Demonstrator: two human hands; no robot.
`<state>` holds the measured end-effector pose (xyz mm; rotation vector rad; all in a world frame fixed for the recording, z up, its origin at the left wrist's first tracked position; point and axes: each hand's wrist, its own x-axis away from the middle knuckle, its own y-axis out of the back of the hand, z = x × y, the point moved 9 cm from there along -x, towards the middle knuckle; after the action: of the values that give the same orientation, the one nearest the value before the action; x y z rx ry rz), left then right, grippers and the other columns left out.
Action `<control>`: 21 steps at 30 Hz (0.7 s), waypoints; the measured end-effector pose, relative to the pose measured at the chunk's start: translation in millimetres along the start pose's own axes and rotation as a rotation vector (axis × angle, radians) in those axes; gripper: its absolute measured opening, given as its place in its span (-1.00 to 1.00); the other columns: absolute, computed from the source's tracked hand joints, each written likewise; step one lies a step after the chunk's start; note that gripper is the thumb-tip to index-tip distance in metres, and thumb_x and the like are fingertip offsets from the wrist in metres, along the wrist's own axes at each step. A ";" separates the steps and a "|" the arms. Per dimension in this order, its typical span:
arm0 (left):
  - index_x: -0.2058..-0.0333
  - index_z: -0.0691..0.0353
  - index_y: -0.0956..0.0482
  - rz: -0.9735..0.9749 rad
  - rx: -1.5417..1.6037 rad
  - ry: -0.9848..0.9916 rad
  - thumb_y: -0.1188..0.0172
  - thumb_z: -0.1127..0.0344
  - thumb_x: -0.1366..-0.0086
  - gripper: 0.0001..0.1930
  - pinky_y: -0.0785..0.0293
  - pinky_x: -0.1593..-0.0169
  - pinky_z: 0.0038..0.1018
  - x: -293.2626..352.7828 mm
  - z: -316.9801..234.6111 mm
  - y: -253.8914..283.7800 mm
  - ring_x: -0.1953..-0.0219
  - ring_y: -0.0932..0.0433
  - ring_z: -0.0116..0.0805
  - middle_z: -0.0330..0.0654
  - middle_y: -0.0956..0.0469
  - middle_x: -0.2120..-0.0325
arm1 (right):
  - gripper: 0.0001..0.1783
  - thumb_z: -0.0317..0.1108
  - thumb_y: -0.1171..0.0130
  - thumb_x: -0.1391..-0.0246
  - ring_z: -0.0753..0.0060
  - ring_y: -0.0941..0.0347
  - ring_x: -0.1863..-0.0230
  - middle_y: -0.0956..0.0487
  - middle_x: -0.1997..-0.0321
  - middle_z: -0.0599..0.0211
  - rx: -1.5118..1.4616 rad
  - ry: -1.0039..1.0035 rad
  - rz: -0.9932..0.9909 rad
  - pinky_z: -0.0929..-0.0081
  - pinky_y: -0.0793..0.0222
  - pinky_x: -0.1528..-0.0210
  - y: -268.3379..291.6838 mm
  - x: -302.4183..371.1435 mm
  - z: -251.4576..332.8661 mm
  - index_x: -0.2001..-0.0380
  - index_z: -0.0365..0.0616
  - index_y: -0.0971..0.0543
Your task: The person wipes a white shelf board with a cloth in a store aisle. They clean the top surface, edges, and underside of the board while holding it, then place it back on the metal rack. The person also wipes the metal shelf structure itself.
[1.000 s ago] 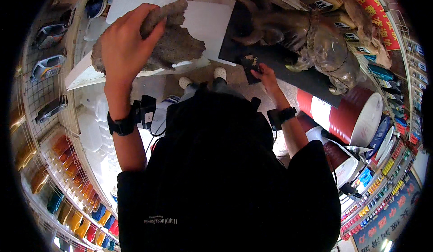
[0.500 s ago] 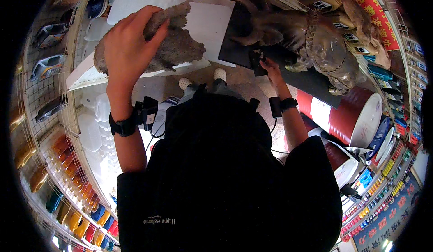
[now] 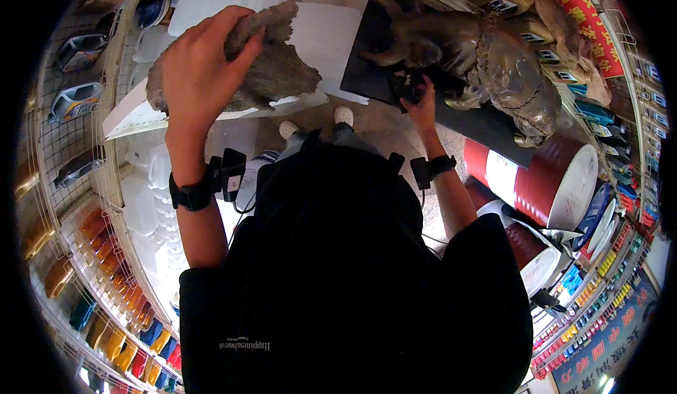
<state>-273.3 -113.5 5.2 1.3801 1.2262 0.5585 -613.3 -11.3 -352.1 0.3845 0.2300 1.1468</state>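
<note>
The rough slab, grey-brown and bark-like with a ragged edge, lies under the left hand and spreads out to its right. Thumb and fingers pinch a raised ridge near its far edge. It looks stiff and dry, the grainy face likely giving good friction; its weight is hard to judge. The thin, jagged rim to the right of the grip could well crumble, so the thicker ridge between thumb and fingers seems the sounder hold, with a palm underneath if lifted.

The right hand has its thumb and fingers closed around a dark flecked piece, which sits just beyond the fingertips; it looks small enough for one hand, though its material is unclear.

Beyond the left grip is a white panel; whether the slab rests on it cannot be told. Just past the right grip, a bronze-coloured bull statue lies over a black board. Nearer and to that grip's right is a red drum.
</note>
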 end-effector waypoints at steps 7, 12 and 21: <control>0.27 0.04 -0.53 -0.005 0.013 -0.002 -0.21 0.18 -0.11 -0.79 -0.43 0.39 -0.31 3.3 8.0 0.0 0.41 -0.55 -0.10 -0.18 -0.57 0.46 | -0.36 -0.44 -0.36 0.25 -0.07 -0.30 0.02 -0.42 0.09 0.09 0.495 0.224 -0.020 0.19 -0.28 -0.01 1.6 5.4 15.8 0.00 -0.08 -0.40; 0.27 0.05 -0.54 -0.012 0.018 0.015 -0.21 0.18 -0.11 -0.79 -0.43 0.39 -0.31 5.7 8.5 1.6 0.41 -0.55 -0.10 -0.17 -0.57 0.46 | -0.36 -0.15 -0.27 0.08 -0.22 -0.25 -0.07 -0.37 -0.03 0.00 0.677 0.242 0.103 0.06 -0.20 -0.14 -5.5 8.6 17.9 -0.09 -0.02 -0.34; 0.20 0.03 -0.53 0.006 0.000 0.027 -0.20 0.15 -0.16 -0.76 -0.47 0.29 -0.34 9.1 6.4 0.3 0.34 -0.57 -0.11 -0.16 -0.59 0.37 | -0.54 -0.33 -0.17 -0.02 -0.06 -0.35 0.12 -0.44 0.13 0.04 0.764 0.507 0.116 0.15 -0.32 0.07 -10.5 15.4 42.0 -0.01 -0.16 -0.37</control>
<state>-264.4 -108.1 1.1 1.3803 1.2438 0.5828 -582.8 -8.5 -317.9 0.7787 1.1192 1.2281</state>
